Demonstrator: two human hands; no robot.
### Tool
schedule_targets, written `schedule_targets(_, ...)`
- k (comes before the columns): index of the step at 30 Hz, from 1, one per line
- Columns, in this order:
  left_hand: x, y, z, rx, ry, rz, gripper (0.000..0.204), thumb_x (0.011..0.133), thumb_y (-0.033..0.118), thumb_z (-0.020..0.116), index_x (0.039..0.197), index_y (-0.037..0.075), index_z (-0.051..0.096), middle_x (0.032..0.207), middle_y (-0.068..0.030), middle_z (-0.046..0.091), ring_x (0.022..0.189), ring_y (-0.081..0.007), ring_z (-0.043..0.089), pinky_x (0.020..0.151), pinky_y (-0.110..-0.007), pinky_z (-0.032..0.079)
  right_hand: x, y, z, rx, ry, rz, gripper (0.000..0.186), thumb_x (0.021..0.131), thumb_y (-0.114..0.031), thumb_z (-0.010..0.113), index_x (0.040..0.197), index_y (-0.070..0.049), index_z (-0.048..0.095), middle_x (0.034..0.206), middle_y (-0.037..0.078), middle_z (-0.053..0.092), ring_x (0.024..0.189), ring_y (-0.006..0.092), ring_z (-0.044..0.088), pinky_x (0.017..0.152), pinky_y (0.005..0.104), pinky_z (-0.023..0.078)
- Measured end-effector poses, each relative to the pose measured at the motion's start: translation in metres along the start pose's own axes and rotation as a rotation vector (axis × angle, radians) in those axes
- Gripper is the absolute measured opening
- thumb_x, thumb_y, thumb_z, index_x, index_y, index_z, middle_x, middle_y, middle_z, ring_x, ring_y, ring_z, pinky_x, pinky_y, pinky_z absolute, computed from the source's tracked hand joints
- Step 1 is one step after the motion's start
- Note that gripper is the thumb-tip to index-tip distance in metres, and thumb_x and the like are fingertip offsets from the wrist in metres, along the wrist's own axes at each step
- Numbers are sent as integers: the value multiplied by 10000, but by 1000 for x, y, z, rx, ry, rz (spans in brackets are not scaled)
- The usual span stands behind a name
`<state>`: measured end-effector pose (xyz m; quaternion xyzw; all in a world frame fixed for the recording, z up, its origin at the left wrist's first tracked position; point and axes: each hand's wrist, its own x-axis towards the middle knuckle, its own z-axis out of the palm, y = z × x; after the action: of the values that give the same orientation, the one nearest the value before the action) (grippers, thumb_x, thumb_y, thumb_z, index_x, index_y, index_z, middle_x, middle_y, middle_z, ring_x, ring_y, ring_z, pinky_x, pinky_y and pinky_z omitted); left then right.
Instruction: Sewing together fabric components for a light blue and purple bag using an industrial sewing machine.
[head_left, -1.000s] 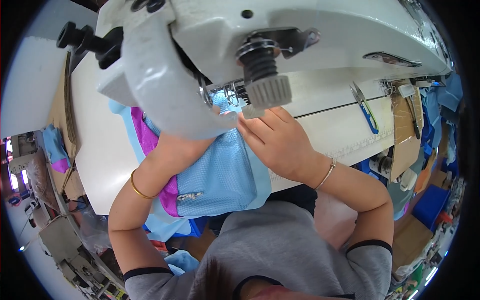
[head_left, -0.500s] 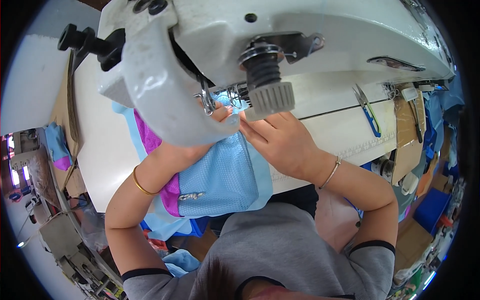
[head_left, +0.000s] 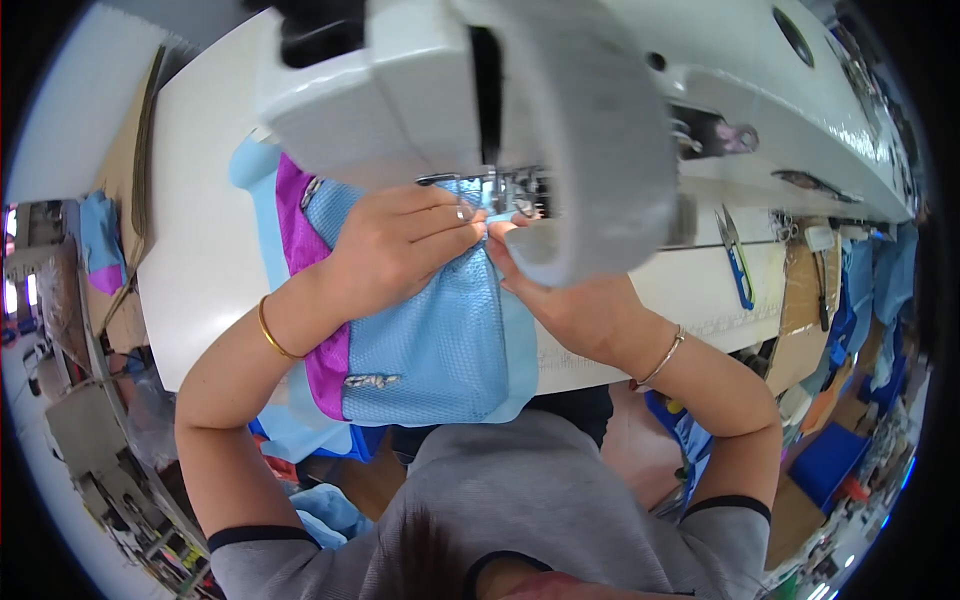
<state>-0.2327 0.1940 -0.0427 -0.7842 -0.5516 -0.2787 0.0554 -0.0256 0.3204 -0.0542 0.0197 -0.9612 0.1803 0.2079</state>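
My left hand lies on a light-blue mesh fabric piece with a purple panel, its fingers together and pressing the fabric just below the presser foot of the white sewing machine. My right hand is at the fabric's right side, thumb and finger closed on it near the left fingertips; the machine's head hides most of its fingers. A smooth pale-blue layer shows around the mesh. Short grey-white cords lie on the piece.
Thread snips lie on the white table to the right, beside cardboard and a long-handled tool. A blue bin and piled blue fabric stand at the lower right. A blue-purple piece rests at the far left.
The view has shifted: the machine's head now appears farther right, uncovering my left hand's fingers and covering more of my right's. Both hands stay on the fabric by the presser foot.
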Motion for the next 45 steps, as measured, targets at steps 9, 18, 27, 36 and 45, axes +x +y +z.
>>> schedule_targets(9,-3,-7,-3,-76,44,21,166,760,81,743,915,35,706,946,-56,709,884,-238,688,739,-366,566,5,8,-3,-87,-72,-77,415,745,-109,793,1146,-34,717,1218,39,625,1081,223,641,833,340,575)
schedule_targets(18,-5,-27,1,69,7,127,120,774,92,727,887,60,702,939,-46,703,871,-247,686,734,-370,565,6,13,0,-165,-182,1,378,814,-139,761,1186,-88,719,1312,-19,624,1095,199,651,855,338,587)
schedule_targets(27,-1,-16,-18,123,-32,58,193,754,95,714,941,48,701,981,-60,696,873,-236,689,700,-364,569,6,19,4,-202,9,-130,357,821,-179,769,1154,-61,719,1214,50,668,1080,230,681,749,351,524)
schedule_targets(36,3,-15,-23,260,-119,117,269,742,112,732,1001,43,714,1073,-77,713,917,-230,697,718,-355,564,7,16,1,-133,38,-105,159,872,-134,701,996,-37,721,1100,103,643,1161,273,606,1014,423,523)
schedule_targets(45,-18,1,-72,210,-204,-192,324,734,125,817,1024,28,710,1111,-103,686,1056,-287,620,889,-404,508,22,6,-6,-2,-5,139,108,876,-196,704,877,-89,695,773,73,608,756,239,650,641,391,528)
